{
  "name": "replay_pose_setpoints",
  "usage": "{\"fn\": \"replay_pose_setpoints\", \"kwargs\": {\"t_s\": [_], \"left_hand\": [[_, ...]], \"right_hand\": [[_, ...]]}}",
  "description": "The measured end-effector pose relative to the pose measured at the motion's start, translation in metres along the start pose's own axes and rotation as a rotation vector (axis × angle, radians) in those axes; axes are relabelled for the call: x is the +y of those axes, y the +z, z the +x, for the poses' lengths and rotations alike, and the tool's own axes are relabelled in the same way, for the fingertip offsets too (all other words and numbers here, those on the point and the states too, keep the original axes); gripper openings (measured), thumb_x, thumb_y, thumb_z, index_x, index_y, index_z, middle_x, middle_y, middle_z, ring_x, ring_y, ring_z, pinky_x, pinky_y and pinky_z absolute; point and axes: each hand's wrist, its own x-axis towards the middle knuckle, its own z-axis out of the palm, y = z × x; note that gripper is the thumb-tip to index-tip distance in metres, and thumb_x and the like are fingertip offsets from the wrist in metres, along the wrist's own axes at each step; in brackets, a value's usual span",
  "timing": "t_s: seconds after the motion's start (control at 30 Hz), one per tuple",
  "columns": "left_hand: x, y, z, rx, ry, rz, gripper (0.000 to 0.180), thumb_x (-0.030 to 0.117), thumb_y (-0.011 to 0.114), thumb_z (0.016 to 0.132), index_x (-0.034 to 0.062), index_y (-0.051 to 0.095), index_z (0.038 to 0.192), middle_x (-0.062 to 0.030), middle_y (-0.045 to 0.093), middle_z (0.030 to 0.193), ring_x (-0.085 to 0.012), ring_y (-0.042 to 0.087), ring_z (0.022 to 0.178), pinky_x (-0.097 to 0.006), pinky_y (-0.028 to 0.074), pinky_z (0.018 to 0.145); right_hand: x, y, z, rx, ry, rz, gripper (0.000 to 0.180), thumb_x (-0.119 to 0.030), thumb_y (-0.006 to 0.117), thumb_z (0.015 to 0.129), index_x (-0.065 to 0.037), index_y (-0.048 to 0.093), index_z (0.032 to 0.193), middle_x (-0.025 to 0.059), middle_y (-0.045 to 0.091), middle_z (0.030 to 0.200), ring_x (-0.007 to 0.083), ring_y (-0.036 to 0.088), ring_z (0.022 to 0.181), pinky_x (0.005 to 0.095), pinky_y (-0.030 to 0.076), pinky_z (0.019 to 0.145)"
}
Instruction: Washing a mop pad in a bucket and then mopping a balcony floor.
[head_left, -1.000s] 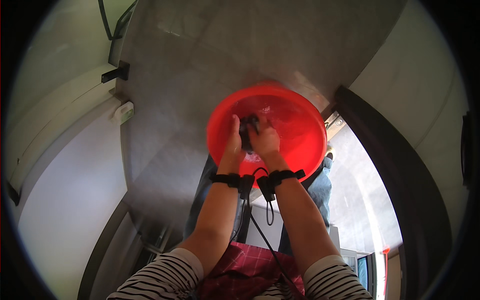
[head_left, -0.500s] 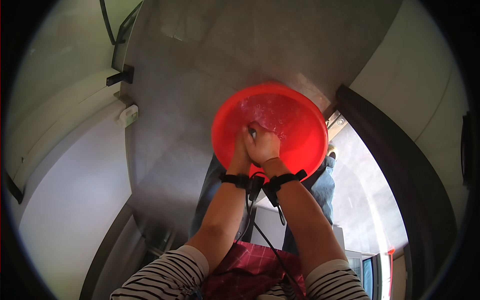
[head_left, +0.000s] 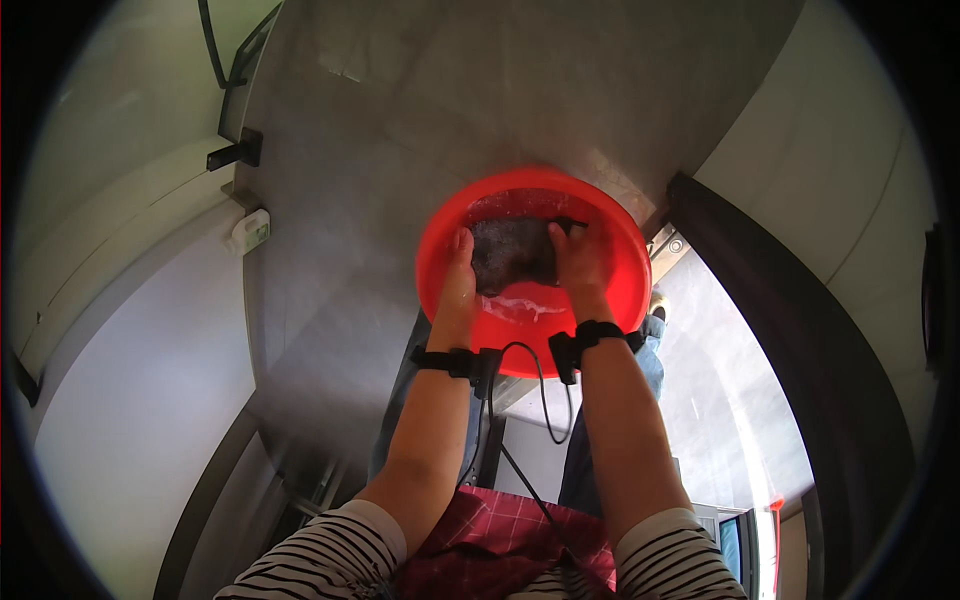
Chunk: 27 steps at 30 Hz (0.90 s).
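Holding a dark cloth (head_left: 510,255) spread inside the red basin (head_left: 628,280), left hand (head_left: 459,280) and right hand (head_left: 580,257) grip its opposite sides; suds (head_left: 522,306) lie toward the basin's near edge. Wetting seems done, washing unfinished; the cloth has not left the basin.

- Dim, hazy grey light covers the floor (head_left: 340,180).
- Strong glare whitens the pale ground (head_left: 715,370) at right.
- Fisheye curves the dark frame (head_left: 800,320); corners fall black.
- The dark cloth (head_left: 513,252) looks soft, murky.
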Motion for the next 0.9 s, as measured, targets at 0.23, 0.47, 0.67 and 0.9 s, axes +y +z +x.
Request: {"fn": "replay_pose_setpoints", "kwargs": {"t_s": [0.23,0.47,0.67,0.9], "left_hand": [[-0.009,0.026,-0.022,-0.124,-0.238,-0.224,0.047,0.048,0.038,0.093,0.0087,0.051,0.116,-0.0052,0.058,0.109,-0.0172,0.056,0.100,-0.032,0.045,0.087],[-0.060,-0.018,-0.022,-0.294,-0.175,-0.343,0.038,0.043,0.040,0.093,0.0109,0.054,0.109,-0.0029,0.059,0.099,-0.0154,0.057,0.091,-0.030,0.048,0.075],[-0.053,0.025,-0.015,-0.249,-0.124,-0.250,0.034,0.038,0.040,0.094,0.0104,0.054,0.106,-0.0022,0.058,0.095,-0.0136,0.057,0.085,-0.028,0.048,0.068],[-0.004,0.074,-0.039,-0.076,-0.012,0.033,0.034,0.039,0.047,0.092,0.0102,0.052,0.109,-0.0054,0.058,0.100,-0.0165,0.058,0.089,-0.030,0.049,0.077]], "right_hand": [[0.002,0.040,-0.028,-0.127,-0.441,0.097,0.036,-0.025,0.058,0.078,-0.019,0.055,0.114,0.0170,0.063,0.094,0.0367,0.060,0.087,0.0430,0.050,0.074],[-0.020,0.025,-0.059,-0.166,-0.641,0.185,0.031,-0.042,0.056,0.079,-0.013,0.066,0.083,0.0124,0.064,0.074,0.0318,0.062,0.069,0.0402,0.050,0.064],[-0.023,0.020,-0.034,-0.097,-0.425,-0.006,0.032,-0.038,0.049,0.083,-0.011,0.066,0.086,0.0145,0.064,0.076,0.0333,0.063,0.073,0.0432,0.051,0.066],[0.011,0.027,0.046,0.086,-0.880,-0.180,0.034,-0.038,0.045,0.085,-0.009,0.063,0.091,0.0186,0.064,0.082,0.0378,0.062,0.075,0.0482,0.051,0.068]]}}
